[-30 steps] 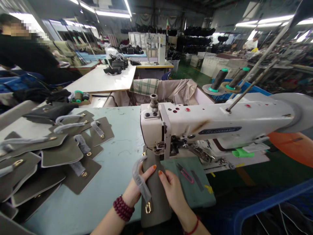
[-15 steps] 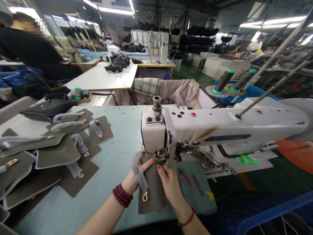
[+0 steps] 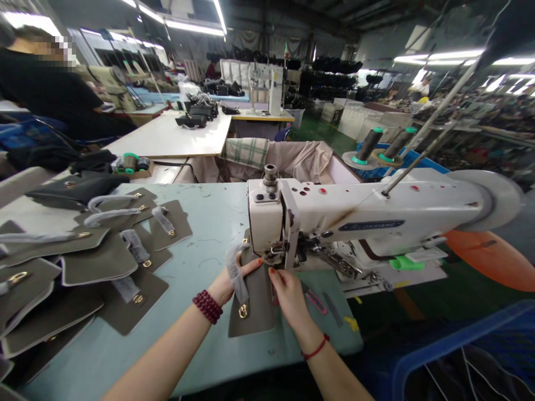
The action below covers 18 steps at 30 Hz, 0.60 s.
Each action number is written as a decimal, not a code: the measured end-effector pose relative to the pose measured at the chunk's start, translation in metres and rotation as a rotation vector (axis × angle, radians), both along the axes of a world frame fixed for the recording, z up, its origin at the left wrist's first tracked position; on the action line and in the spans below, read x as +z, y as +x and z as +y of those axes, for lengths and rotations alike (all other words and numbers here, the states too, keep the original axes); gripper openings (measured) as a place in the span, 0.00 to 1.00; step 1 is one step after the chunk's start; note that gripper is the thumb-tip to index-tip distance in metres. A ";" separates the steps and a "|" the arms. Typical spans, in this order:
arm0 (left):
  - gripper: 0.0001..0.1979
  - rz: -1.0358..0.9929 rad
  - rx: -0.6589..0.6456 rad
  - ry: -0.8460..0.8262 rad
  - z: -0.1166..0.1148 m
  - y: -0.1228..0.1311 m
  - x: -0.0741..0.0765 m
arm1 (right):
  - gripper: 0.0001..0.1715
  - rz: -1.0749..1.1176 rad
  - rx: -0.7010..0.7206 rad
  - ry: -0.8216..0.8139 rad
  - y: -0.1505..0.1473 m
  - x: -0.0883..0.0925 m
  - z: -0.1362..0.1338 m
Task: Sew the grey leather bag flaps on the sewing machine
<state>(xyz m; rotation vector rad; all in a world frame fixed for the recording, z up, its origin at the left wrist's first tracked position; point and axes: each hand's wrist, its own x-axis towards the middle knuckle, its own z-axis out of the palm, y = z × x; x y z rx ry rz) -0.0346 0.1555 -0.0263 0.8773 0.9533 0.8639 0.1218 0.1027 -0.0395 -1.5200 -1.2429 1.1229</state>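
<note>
A grey-brown bag panel (image 3: 259, 301) lies under the head of a white sewing machine (image 3: 267, 223), its upper end hidden by the head. A carry handle (image 3: 237, 273) in clear wrap with gold buckles is fixed along the panel's left side. My left hand (image 3: 228, 284), a beaded bracelet at the wrist, holds the panel's left side, thumb stretched across its top; the handle covers its other fingers. My right hand (image 3: 288, 289) pinches the panel's right edge between thumb and fingers, close to the presser foot.
Similar panels with handles (image 3: 100, 262) are heaped on the left of the pale green table (image 3: 200, 206). Pink thread snips (image 3: 316, 302) lie right of my right hand. A blue crate (image 3: 468, 345) stands at lower right. A person in black (image 3: 45, 89) sits at far left.
The panel has gone further under the machine head and flattened, its near end swinging left and away from me. Both hands remain on it. The machine's handwheel now shows at the right.
</note>
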 end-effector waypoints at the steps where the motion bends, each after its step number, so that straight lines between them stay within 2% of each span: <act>1: 0.21 -0.007 -0.018 -0.021 0.000 -0.002 0.000 | 0.24 0.000 -0.004 0.002 0.002 0.002 0.001; 6: 0.21 -0.075 -0.140 -0.210 -0.006 -0.005 -0.002 | 0.21 0.020 0.001 0.000 0.005 0.010 0.007; 9: 0.18 -0.157 -0.172 -0.235 -0.007 -0.001 -0.003 | 0.21 0.054 0.005 -0.008 0.004 0.011 0.009; 13: 0.14 -0.178 -0.185 -0.216 -0.001 0.000 0.003 | 0.21 0.133 -0.001 -0.037 0.000 0.006 0.010; 18: 0.14 -0.062 -0.292 -0.077 0.018 -0.005 0.026 | 0.20 0.282 -0.060 -0.099 -0.014 0.003 0.006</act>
